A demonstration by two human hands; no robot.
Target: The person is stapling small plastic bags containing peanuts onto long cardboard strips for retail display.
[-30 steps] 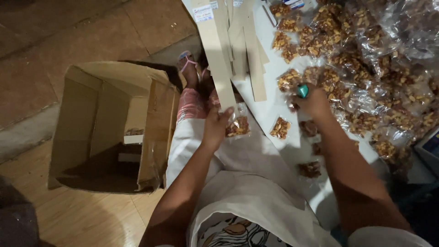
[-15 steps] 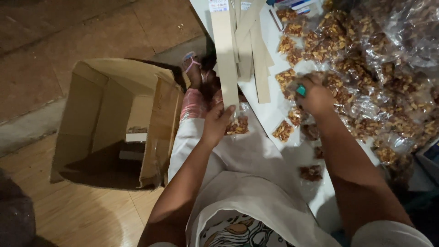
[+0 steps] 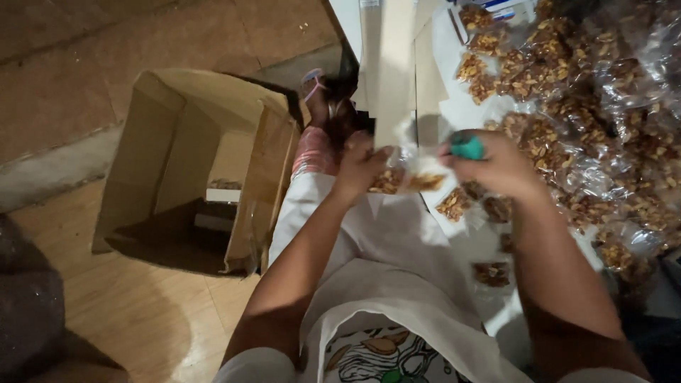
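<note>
My left hand (image 3: 360,164) grips a small clear bag of brown nut brittle (image 3: 389,181) at the table's near edge. My right hand (image 3: 501,165) holds a teal object (image 3: 467,147) between thumb and fingers and also pinches a second clear bag of nut brittle (image 3: 424,179) beside the first. The two hands are close together, almost touching, above my white-clad lap. A large heap of similar clear packets (image 3: 589,120) covers the white table (image 3: 454,53) to the right of my right hand.
An open cardboard box (image 3: 191,167) stands on the wooden floor (image 3: 120,312) to my left, with a few small things at its bottom. Pale wooden slats (image 3: 392,64) lie on the table ahead. My sandalled foot (image 3: 317,96) shows near the box. Loose packets (image 3: 489,273) lie by my right forearm.
My right hand came back from the heap toward my left hand, bringing a packet. Both hands now meet at the table edge with bags between them.
</note>
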